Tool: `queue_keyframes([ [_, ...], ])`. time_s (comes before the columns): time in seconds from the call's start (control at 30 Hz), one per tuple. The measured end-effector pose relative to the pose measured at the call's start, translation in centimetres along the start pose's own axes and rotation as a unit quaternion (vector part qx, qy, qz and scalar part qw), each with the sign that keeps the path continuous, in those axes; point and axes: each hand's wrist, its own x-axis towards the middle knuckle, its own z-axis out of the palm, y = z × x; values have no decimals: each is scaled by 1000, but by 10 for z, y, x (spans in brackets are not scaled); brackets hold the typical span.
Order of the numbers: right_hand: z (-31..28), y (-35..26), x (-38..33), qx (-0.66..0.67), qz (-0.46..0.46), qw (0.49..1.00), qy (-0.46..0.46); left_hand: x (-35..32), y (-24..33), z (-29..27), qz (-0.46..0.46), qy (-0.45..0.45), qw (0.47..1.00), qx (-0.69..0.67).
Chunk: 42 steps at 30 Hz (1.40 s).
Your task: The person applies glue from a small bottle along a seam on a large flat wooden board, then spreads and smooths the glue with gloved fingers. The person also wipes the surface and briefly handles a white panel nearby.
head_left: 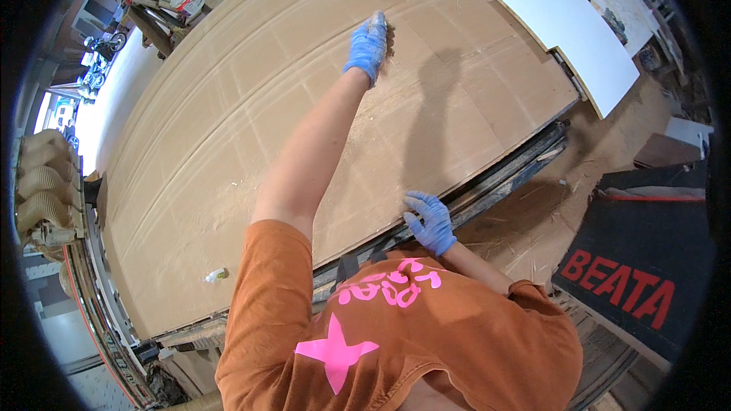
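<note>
A large brown panel [251, 129] with faint grid marks and pale dust spreads before me. My left hand [368, 49], in a dusty blue glove, is stretched far across it and rests on its surface. The fingers are curled together; a brownish edge shows beside them, but what they hold is hidden. Near my body, my right hand [431, 223], also gloved in blue, lies on the panel's near edge with fingers apart and nothing in them. A small whitish translucent item [216, 275] with a yellow-green part lies on the panel at the near left.
Dark rails [510, 175] run under the panel's near edge. White boards [563, 23] lie at the far right. A dark panel with red lettering [640, 251] stands at right. Ribbed hoses [46, 183] and a machine rail are at left; a white bucket [188, 1] stands far left.
</note>
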Motion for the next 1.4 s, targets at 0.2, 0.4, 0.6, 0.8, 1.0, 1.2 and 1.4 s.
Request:
queue_keyframes([
  [0.2, -1, -1, 1, 11, 0, 1000, 13, 7, 4, 25, 16, 1, 996, -82],
  [0.4, 0, 3, 3, 49, 6, 999, 20, -6, 11, 11, 5, -51, 985, -162],
  [0.6, -25, 48, 65, -46, 20, 994, 96, -151, -37, -63, -4, -203, 978, 48],
  [0.8, -13, 132, 183, -277, -9, 960, -41, -298, -119, -148, -55, -91, 965, 240],
  [1.0, 59, 94, 239, -445, -52, 865, -224, -390, -155, -207, -55, 162, 944, 283],
  [1.2, 163, -47, 155, -302, -240, 840, -381, -411, -161, -196, -38, 266, 947, 173],
  [1.4, 126, -2, 185, -328, -218, 850, -350, -414, -171, -208, -17, 248, 922, 298],
])
